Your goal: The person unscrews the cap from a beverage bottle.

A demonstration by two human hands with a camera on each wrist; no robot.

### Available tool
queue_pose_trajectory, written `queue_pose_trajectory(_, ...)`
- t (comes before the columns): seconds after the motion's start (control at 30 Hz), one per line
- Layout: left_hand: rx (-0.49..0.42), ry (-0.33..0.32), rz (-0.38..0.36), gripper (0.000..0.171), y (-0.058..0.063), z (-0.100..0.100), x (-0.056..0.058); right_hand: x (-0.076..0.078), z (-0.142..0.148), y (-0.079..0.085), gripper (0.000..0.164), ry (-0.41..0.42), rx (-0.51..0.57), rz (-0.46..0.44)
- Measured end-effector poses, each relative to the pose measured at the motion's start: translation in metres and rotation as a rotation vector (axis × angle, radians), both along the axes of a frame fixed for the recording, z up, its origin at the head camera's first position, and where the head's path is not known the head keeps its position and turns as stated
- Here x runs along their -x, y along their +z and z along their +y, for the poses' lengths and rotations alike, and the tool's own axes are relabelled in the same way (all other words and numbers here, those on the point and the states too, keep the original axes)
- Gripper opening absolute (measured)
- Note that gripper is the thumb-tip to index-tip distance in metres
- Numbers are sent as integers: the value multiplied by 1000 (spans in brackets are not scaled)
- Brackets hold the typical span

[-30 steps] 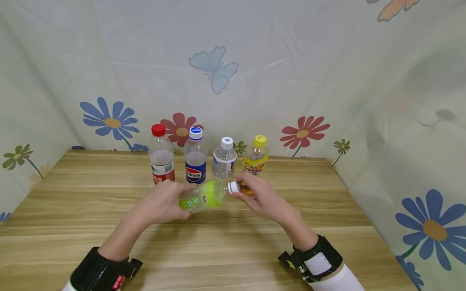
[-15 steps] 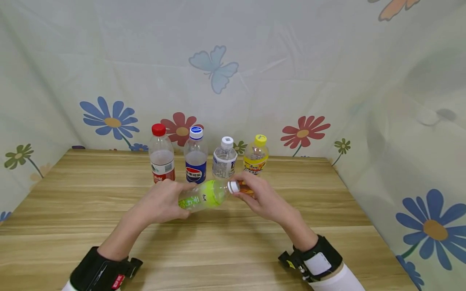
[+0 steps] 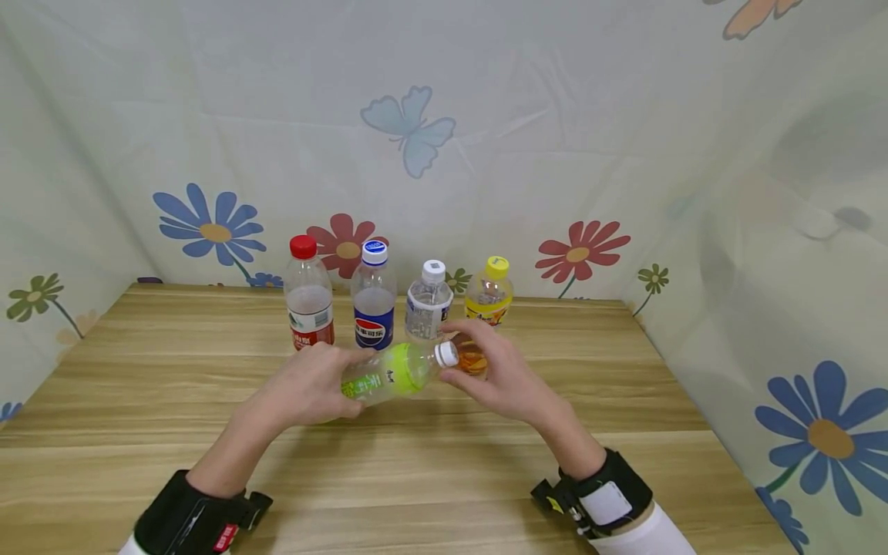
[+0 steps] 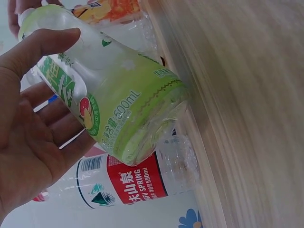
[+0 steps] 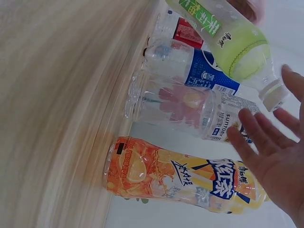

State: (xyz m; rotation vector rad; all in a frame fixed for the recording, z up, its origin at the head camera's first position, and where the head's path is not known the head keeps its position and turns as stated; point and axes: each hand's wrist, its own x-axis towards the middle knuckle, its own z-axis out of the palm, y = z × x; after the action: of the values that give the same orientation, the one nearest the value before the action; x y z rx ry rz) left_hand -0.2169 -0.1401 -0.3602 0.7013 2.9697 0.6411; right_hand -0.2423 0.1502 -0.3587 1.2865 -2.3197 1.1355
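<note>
Nearest me, I am wearing a black strap on each wrist, the left strap (image 3: 186,515) showing a small red tag and the right strap (image 3: 609,493) a white patch, with white sleeves showing just behind them. My forearms are reaching over the wood-grain bench (image 3: 416,482). My left hand (image 3: 312,387) is gripping the green-labelled bottle (image 3: 391,372) round its lower body, thumb on one side and fingers on the other. The bottle is lying between my hands, leaning well over, its base end toward my left and its neck rising toward my right. My right hand (image 3: 501,371) is standing wide around the white cap (image 3: 447,354), thumb and fingers parted with a gap showing between them; whether a fingertip is touching the cap, I cannot tell.

Beyond my hands, four bottles are standing upright in a row. From left to right I am seeing a red-capped bottle (image 3: 309,301), a blue-labelled bottle (image 3: 373,304), a small clear bottle (image 3: 427,304) with a white cap, and a yellow-capped bottle (image 3: 489,297), whose lower part is showing orange through the gap in my right hand. Farthest off, a pale cloth (image 3: 277,146) is hanging behind the bench, printed with flowers and butterflies.
</note>
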Motion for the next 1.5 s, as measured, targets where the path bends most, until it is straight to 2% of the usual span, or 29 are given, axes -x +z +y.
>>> queue_pose_trajectory(0.13,2,-4,9,67,1,1,-1,-2,1,0,39,-86,-13,-23)
queue_pose_trajectory(0.27,4,0,7,67,1,2,-2,-4,1,0,20,-129,-51,-56)
queue_pose_trajectory(0.37,6,1,1,67,1,2,-2,-4,0,-1,13,-156,-74,-94)
queue_pose_trajectory(0.7,12,6,1,68,0,2,-2,-5,-1,0,14,-183,-86,-151)
queue_pose_trajectory(1.5,4,11,-14,68,2,2,-2,-8,-1,3,22,-104,-62,-97)
